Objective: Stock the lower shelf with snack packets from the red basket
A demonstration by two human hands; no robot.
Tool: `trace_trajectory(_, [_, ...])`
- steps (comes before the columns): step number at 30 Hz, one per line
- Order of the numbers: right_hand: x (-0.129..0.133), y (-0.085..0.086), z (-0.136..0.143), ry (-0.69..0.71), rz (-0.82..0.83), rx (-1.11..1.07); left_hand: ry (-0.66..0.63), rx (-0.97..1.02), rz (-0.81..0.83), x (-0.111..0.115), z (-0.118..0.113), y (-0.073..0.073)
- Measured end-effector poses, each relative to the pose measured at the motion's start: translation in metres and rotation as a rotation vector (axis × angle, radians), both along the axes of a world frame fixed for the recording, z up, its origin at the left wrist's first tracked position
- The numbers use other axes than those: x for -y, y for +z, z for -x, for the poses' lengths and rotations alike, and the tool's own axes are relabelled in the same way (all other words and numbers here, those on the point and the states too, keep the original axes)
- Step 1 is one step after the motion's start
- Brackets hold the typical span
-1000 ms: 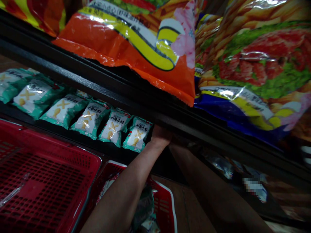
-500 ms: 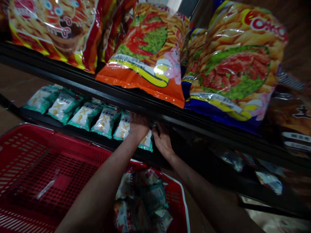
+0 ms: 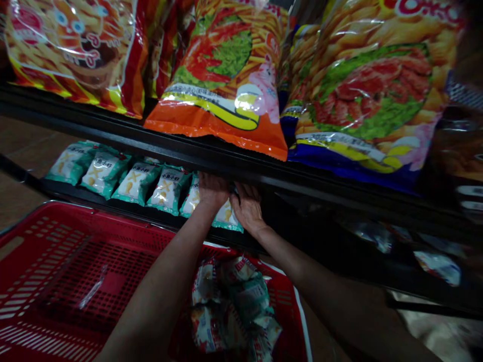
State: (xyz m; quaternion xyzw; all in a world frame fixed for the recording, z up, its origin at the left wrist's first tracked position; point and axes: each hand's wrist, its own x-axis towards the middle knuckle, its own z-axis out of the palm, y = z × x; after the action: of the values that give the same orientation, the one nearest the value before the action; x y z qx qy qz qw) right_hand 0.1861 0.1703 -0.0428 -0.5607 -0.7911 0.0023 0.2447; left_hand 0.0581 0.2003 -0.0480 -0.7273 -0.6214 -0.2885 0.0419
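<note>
A row of small green-and-white snack bags (image 3: 166, 190) lies side by side on the lower shelf. At the right end of the row, my left hand (image 3: 214, 189) reaches in over the bags, its fingers stretched out and their tips in shadow under the upper shelf. My right hand (image 3: 248, 206) touches the right side of the end bag (image 3: 228, 217), with thumb apart and fingers reaching back. Both hands partly cover that bag. I see neither hand closed around it.
Large bright snack bags (image 3: 222, 75) stand on the upper shelf (image 3: 169, 146), whose edge hangs low over my hands. Below is a red basket (image 3: 124, 216), with several small packets (image 3: 230, 306) in its right part. Other packets (image 3: 437, 266) lie at right on the lower shelf.
The view has shifted slightly. My right hand has moved in closer against the end bag, its fingers now further forward. My left hand stays over the bags.
</note>
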Motion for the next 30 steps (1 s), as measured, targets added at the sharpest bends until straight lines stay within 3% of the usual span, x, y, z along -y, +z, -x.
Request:
trace_trajectory(9, [0.016,-0.002,-0.025,-0.002,0.019,-0.018,-0.026,0.143,-0.022,-0.003,-0.006,0.002])
trace_trajectory(15, [0.031,0.000,-0.044,-0.060,0.054,-0.106,-0.076,0.108,0.013,0.016,-0.031,0.016])
trace_trajectory(17, [0.044,0.003,-0.050,-0.047,0.062,-0.133,-0.145,0.096,0.005,0.027,-0.044,0.023])
trace_trajectory(22, [0.102,0.001,-0.068,-0.039,0.038,-0.198,-0.476,0.078,0.039,0.079,-0.076,0.030])
trace_trajectory(26, [0.164,-0.023,-0.088,-0.138,0.221,-0.150,-0.754,-0.034,0.280,0.138,-0.090,0.015])
trace_trajectory(28, [0.190,-0.040,-0.097,-0.182,0.352,-0.127,-0.761,-0.111,0.483,0.165,-0.094,0.001])
trace_trajectory(30, [0.211,-0.056,-0.103,-0.214,0.471,-0.134,-0.647,-0.198,0.716,0.188,-0.097,-0.014])
